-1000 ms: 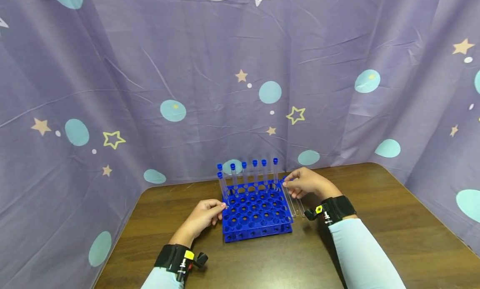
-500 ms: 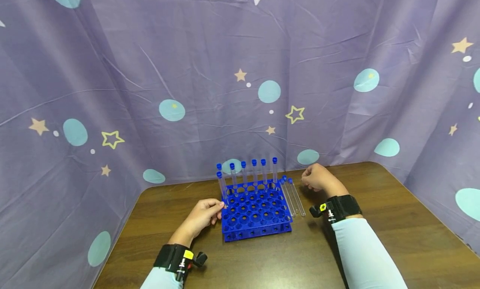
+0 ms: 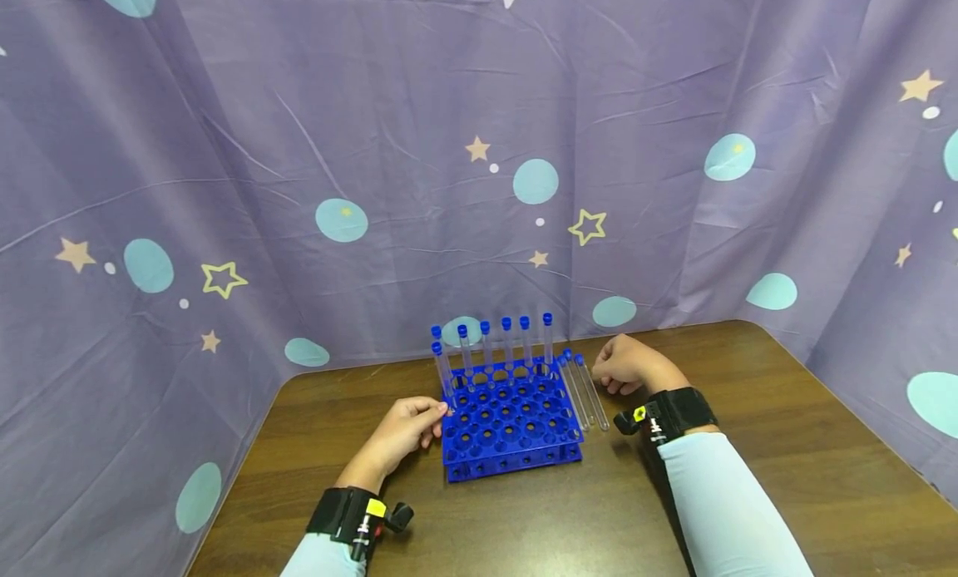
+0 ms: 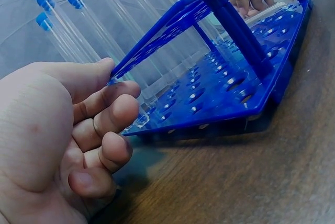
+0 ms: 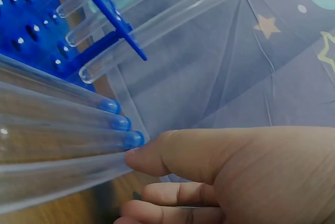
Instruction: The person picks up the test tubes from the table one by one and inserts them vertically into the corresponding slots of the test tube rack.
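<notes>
Blue-capped tubes (image 3: pixel 593 396) look light, slippery; grip near caps (image 5: pixel 135 139). Left hand (image 3: pixel 404 431) pinches rack (image 3: pixel 516 451) at left edge; right hand (image 3: pixel 632 366), loosely curled, seems empty beside tubes.

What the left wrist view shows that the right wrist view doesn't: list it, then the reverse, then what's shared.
Only left wrist: the left hand, pinching a corner of the rack. Only right wrist: blue caps of the lying tubes, and stars on the curtain. Both: the rack, standing tubes in it, right hand, table, curtain.

The right hand (image 5: pixel 230 169) is beside blue-capped tubes (image 5: pixel 63 136).
</notes>
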A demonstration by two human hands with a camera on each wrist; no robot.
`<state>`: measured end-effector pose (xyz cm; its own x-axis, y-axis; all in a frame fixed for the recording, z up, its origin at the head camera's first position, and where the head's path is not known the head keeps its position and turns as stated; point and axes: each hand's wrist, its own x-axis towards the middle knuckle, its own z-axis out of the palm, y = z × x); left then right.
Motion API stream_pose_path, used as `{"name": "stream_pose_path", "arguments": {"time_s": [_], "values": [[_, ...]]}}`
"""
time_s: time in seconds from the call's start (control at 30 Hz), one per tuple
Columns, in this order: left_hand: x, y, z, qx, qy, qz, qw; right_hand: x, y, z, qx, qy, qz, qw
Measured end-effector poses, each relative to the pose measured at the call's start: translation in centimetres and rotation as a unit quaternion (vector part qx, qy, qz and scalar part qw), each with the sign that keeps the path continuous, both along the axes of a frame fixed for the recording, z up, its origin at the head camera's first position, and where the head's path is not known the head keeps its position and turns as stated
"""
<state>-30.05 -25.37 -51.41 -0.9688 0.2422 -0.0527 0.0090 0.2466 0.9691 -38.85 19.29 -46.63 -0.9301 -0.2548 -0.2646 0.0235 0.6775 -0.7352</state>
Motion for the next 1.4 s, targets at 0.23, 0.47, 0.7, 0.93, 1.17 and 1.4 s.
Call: {"name": "stream_pose_path", "arguments": {"time_s": [0.23,0.47,0.7,0.93,1.17,1.4], "values": [[-0.1,0.0,-0.1,0.001,-0.003,0.003,1.0000,0.2,-0.9,-0.4,-0.005,0.014,0.000,1.000],[0.0,0.0,0.0,-0.002,-0.004,0.005,1.0000,0.1,-0.8,-0.6,0.016,0.040,-0.019,0.999],[0.0,0.1,0.0,-0.008,0.008,0.003,0.9999,-0.4,-0.8,-0.9,0.051,0.047,-0.036,0.997],[-0.1,0.1,0.0,-0.010,0.013,-0.001,0.9999,-0.4,-0.8,-1.2,0.052,0.047,-0.041,0.997],[-0.1,0.1,-0.1,-0.006,0.015,-0.003,0.9999,-0.6,-0.8,-1.2,0.059,0.049,-0.045,0.996],[-0.1,0.0,-0.1,-0.007,0.021,-0.004,0.9998,-0.3,-0.6,-1.0,0.058,0.054,-0.040,0.996]]}}
